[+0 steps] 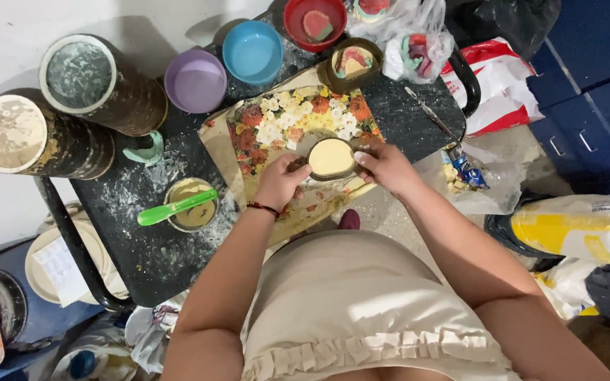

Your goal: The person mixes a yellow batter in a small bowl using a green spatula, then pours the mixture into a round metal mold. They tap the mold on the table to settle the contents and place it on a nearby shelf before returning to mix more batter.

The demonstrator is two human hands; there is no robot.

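A small round mould (pixel 331 158) filled with pale yellow paste sits on a floral-patterned sheet (pixel 277 127) on a black table (pixel 150 240). My left hand (pixel 280 181) grips the mould's left side, with a dark cord bracelet on the wrist. My right hand (pixel 384 166) holds the mould's right side, fingertips on its rim. Both hands meet around the mould at the table's near edge.
Left of the hands stands a tin of yellowish paste (pixel 192 204) with a green spatula (pixel 176 207) across it. Two large paint-smeared cans (pixel 15 134) (pixel 82 74) lie at the left. Purple (pixel 195 80), blue (pixel 253 51) and red (pixel 314 22) bowls line the far edge. Plastic bags (pixel 573 226) lie on the floor at right.
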